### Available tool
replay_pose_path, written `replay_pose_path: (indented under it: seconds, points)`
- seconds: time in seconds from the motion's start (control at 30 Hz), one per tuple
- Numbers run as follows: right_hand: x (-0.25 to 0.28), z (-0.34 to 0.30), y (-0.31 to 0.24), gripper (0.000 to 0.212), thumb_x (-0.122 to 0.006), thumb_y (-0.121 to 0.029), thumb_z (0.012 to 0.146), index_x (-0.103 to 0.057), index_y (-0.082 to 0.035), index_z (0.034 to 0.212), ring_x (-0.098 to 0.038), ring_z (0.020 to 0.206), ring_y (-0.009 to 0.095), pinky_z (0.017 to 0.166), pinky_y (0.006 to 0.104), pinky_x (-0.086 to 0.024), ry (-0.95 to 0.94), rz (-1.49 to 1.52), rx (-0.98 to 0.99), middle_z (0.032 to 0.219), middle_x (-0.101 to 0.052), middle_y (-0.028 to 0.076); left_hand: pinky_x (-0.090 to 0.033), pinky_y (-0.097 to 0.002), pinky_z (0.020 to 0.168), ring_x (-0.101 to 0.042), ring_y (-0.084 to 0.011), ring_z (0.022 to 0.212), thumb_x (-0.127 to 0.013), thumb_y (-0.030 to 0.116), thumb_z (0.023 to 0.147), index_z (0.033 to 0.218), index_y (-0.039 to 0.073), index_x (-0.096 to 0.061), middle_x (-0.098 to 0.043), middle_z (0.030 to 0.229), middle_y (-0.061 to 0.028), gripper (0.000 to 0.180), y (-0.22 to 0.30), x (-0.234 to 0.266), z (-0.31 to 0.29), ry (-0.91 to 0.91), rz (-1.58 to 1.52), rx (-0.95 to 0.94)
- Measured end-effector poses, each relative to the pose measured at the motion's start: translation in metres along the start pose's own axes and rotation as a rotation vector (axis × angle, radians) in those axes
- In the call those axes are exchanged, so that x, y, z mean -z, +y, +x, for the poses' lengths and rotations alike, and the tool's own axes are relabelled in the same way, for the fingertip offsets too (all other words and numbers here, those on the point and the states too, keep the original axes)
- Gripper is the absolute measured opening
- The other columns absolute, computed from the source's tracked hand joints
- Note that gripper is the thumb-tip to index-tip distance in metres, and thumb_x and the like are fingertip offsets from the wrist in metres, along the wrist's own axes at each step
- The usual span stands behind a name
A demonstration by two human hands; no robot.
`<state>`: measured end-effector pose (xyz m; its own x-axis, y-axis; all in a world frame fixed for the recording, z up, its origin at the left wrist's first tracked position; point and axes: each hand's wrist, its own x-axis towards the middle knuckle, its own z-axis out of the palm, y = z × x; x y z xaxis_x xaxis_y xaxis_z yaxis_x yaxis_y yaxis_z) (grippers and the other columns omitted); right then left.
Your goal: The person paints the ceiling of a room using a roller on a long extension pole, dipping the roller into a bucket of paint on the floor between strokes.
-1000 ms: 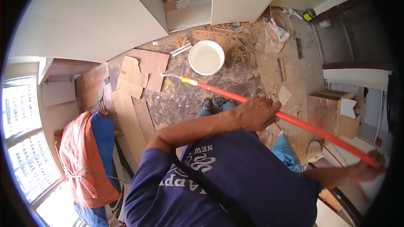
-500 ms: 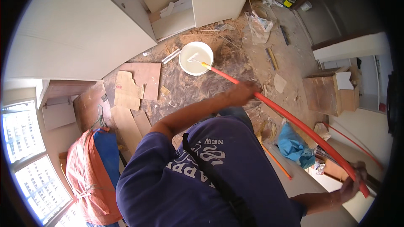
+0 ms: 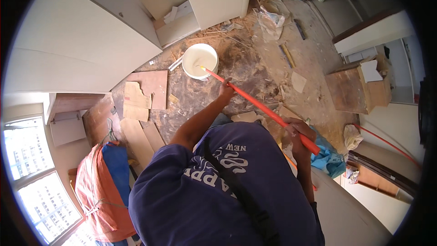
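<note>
Right hand (image 3: 300, 130): grip wrapped round the red pole (image 3: 259, 104) near its butt end, beside blue plastic (image 3: 330, 159).
Pole, one: slanting down to the bucket (image 3: 187, 64), yellow-collared tip within the rim.
Left hand (image 3: 226, 90): grip curled round the pole, farther along.
Cardboard (image 3: 136, 102), torn: lying partly over a flat board (image 3: 159, 86).
Bucket, white: upright on the littered floor (image 3: 243, 70).
Cabinet (image 3: 77, 41), pale: beyond.
</note>
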<state>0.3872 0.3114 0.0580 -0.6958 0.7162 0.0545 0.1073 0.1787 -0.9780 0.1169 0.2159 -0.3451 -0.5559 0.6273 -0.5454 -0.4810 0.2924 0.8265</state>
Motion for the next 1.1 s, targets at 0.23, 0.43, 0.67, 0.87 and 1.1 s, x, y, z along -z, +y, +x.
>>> replay_pose_path:
  seconds: [0.23,0.43,0.67,0.87,1.1]
  points:
    - [0.111,-0.025,0.007,0.014,-0.066,-0.009,0.086,-0.068,0.005,0.083,-0.069,0.086,0.024,0.078,0.0335,-0.053,-0.031,-0.083,0.070,0.096,-0.072,0.017,-0.056,-0.0450,0.096,-0.064,-0.0341,0.106,-0.052,-0.002,0.094,0.121,-0.003,-0.049,-0.062,0.111,-0.0201,0.027,0.084,-0.073,-0.081,0.150,-0.770,0.161]
    - [0.086,0.004,0.072,0.009,-0.067,-0.005,0.087,-0.067,0.004,0.090,-0.070,0.086,0.025,0.077,0.0337,-0.056,-0.158,0.052,0.096,0.099,-0.071,0.018,-0.058,-0.0414,0.091,-0.065,-0.0316,0.101,-0.049,-0.002,0.095,0.110,-0.005,-0.054,-0.062,0.108,-0.0178,0.016,0.041,-0.095,-0.052,0.138,-0.701,0.227]
    - [0.142,-0.007,0.042,0.009,-0.069,-0.001,0.085,-0.066,0.004,0.093,-0.070,0.088,0.025,0.077,0.0333,-0.056,-0.241,-0.014,0.208,0.102,-0.071,0.018,-0.056,-0.0402,0.096,-0.063,-0.0303,0.108,-0.049,0.003,0.099,0.114,-0.007,-0.051,-0.062,0.110,-0.0187,0.018,0.070,-0.127,-0.098,0.110,-0.533,0.056]
    - [0.109,0.014,0.065,0.011,-0.074,-0.006,0.085,-0.067,0.002,0.087,-0.070,0.087,0.026,0.078,0.0353,-0.056,-0.253,0.001,0.266,0.101,-0.070,0.018,-0.060,-0.0383,0.083,-0.066,-0.0269,0.094,-0.052,0.000,0.096,0.107,-0.005,-0.053,-0.063,0.101,-0.0149,0.013,0.039,-0.102,-0.049,0.175,-0.633,0.116]
    - [0.147,0.000,0.025,0.024,-0.080,-0.013,0.081,-0.067,0.001,0.096,-0.070,0.091,0.032,0.081,0.0359,-0.057,-0.307,0.046,0.264,0.105,-0.070,0.017,-0.059,-0.0404,0.081,-0.064,-0.0289,0.088,-0.050,-0.002,0.094,0.109,-0.007,-0.052,-0.061,0.098,-0.0160,0.016,0.086,-0.139,-0.112,0.188,-0.640,0.091]
